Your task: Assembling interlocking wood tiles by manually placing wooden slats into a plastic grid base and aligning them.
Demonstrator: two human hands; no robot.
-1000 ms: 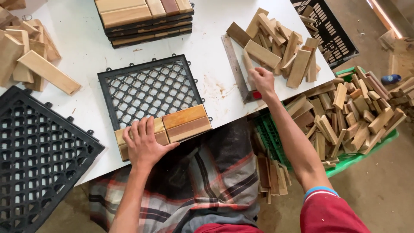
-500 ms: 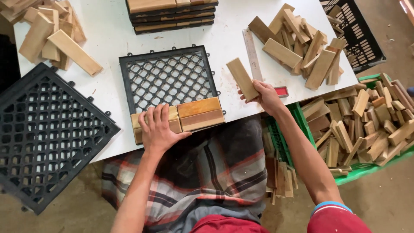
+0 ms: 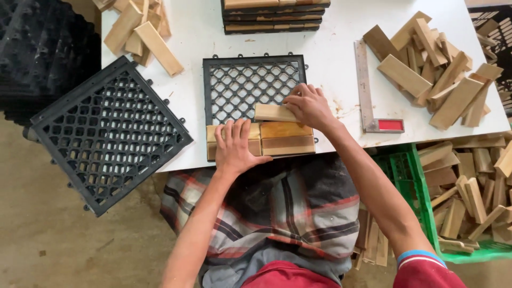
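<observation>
**At the surface's near edge, a slat goes onto the grid**

At the near edge of the white surface [image 3: 341, 32], the right hand [image 3: 306, 106] has its grip clamped on a wooden slat [image 3: 273, 112] lying on the black grid tile [image 3: 250, 85]. The left hand [image 3: 234, 146], its grip spread flat, presses the slats already laid [image 3: 285, 137].

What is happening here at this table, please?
A person is fitting wood slats onto a black plastic grid on a white table. The left hand presses flat on the slats already placed along the near edge. The right hand sets another slat just above them. A pile of loose slats and a metal square lie to the right.
</observation>
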